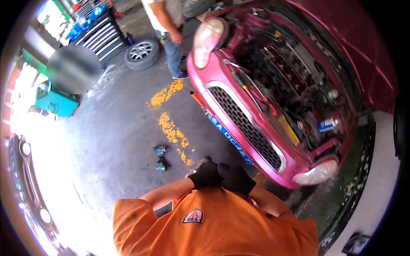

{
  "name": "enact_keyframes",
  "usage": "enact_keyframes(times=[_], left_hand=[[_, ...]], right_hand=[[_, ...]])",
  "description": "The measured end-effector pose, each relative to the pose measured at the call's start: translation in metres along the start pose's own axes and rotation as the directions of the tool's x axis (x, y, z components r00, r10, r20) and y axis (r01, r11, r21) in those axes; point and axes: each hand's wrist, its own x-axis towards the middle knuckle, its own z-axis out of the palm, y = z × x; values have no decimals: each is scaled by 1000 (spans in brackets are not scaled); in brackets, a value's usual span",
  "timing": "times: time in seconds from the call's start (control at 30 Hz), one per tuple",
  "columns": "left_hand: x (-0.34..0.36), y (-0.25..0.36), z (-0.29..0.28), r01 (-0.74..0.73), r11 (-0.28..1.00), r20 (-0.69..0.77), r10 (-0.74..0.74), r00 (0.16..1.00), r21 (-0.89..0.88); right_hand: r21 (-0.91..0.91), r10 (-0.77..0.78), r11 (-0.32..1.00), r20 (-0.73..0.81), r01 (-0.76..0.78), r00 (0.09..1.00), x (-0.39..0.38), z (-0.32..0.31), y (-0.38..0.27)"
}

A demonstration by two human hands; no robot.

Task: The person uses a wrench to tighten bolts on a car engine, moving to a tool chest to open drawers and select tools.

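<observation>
Both of my hands wear black gloves and meet low in front of my orange shirt (222, 226). My left hand (205, 176) has its fingers curled in toward the right one. Beside it, my right hand (237, 178) is closed too, its fingers bunched at the left glove. Whatever lies between them, if anything, is hidden by the dark gloves. Just ahead and to the right stands a pink car (294, 164) with its hood raised and the engine (288, 70) exposed. Along its front edge lie a red-handled tool (269, 106) and a green-handled screwdriver (239, 80).
Two teal power tools (160, 158) lie on the floor left of my hands. A blue-and-white can (328, 124) rests in the engine bay. Farther off are a wheel (142, 54), a tool cabinet (100, 36), a teal machine (55, 100) and a person (168, 34) standing beside the car.
</observation>
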Motion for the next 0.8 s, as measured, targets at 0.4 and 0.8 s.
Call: enact_keyframes(times=[0.4,0.8], left_hand=[[-34,-140,-66,354,572,-273,-736,619,-740],[-92,-409,-69,467,214,-124,-968,216,-858]], right_hand=[[314,-278,912,-4,265,961,264,-5,-5],[120,-291,953,113,278,950,556,-63,-4]])
